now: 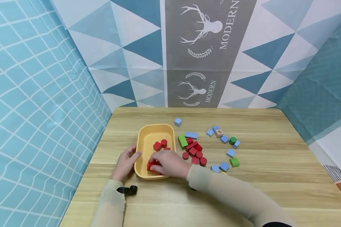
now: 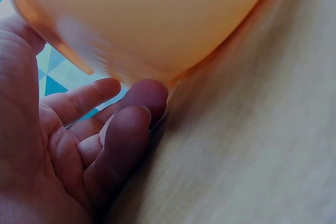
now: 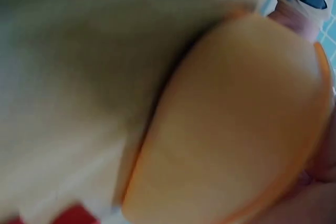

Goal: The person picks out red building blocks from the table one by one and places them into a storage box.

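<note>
Inside a yellow plastic tray [image 1: 147, 138], near its front edge, a red block [image 1: 150, 165] sits between the thumb and fingers of the person's right hand [image 1: 169, 162], which pinches it. Farther back in the tray lie a red cube [image 1: 157, 146] and a red cylinder [image 1: 164, 143]. The left hand [image 1: 124, 164] holds the tray's left side, thumb at the rim, fingers curled against the outer wall; a black strap [image 1: 128, 190] circles that wrist. Just right of the tray, loose red blocks [image 1: 192, 152] cluster beside a light green block [image 1: 183, 141] and a blue rectangular block [image 1: 191, 135]. Farther right are scattered blue blocks, a dark green cylinder [image 1: 232, 140] and a wooden cube [image 1: 219, 133] marked S. All rest on a wood-grain table [image 1: 159, 208], before a triangle-patterned backdrop [image 1: 143, 41] with white deer heads.
</note>
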Action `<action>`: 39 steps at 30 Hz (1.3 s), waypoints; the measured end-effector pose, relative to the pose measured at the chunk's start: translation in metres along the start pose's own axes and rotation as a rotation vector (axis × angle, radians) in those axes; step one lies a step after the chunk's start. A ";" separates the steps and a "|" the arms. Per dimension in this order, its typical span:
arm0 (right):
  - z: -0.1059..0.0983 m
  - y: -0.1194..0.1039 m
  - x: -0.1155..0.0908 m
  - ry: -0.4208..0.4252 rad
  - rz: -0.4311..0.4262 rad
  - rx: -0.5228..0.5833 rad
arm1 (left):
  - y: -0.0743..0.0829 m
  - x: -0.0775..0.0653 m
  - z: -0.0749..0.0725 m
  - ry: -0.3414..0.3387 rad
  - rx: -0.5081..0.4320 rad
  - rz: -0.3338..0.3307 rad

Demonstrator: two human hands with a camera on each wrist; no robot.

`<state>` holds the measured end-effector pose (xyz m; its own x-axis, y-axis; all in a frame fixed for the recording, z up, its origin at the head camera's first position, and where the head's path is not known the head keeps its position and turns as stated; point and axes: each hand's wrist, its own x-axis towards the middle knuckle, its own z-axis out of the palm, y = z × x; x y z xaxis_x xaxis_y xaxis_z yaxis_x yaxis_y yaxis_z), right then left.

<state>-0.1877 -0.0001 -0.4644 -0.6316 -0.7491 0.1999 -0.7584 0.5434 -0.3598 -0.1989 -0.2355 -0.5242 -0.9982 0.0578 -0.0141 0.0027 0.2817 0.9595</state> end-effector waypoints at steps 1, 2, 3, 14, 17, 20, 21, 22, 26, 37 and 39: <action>0.003 -0.001 0.001 -0.001 -0.004 0.005 | 0.000 0.000 0.000 0.000 0.006 0.004; 0.006 -0.001 0.002 -0.007 -0.003 0.011 | -0.001 0.000 0.000 -0.003 0.008 0.008; 0.008 -0.002 0.002 -0.015 0.001 0.015 | -0.001 0.000 -0.001 -0.005 0.009 0.011; 0.013 -0.004 0.007 -0.100 0.104 -0.012 | -0.002 0.000 -0.002 0.002 0.013 0.003; 0.013 -0.005 0.007 -0.094 0.115 -0.013 | -0.002 0.000 -0.003 0.004 0.021 0.010; 0.014 -0.004 0.007 -0.083 0.118 -0.012 | -0.002 0.000 -0.003 0.001 0.023 0.017; 0.014 -0.004 0.007 -0.080 0.119 -0.010 | -0.002 0.000 -0.003 0.000 0.024 0.019; 0.014 -0.004 0.007 -0.077 0.119 -0.010 | -0.001 0.000 -0.003 0.000 0.027 0.019; 0.015 -0.003 0.007 -0.066 0.114 -0.013 | 0.000 0.000 -0.003 0.001 0.034 0.016; 0.018 0.000 0.007 -0.042 0.100 -0.040 | -0.002 0.001 -0.002 0.000 0.027 0.023; 0.019 0.000 0.007 -0.040 0.102 -0.040 | -0.003 0.001 -0.003 -0.001 0.031 0.028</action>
<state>-0.1888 -0.0126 -0.4807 -0.6993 -0.7035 0.1270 -0.6970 0.6315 -0.3396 -0.2003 -0.2386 -0.5260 -0.9977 0.0671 0.0118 0.0321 0.3096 0.9503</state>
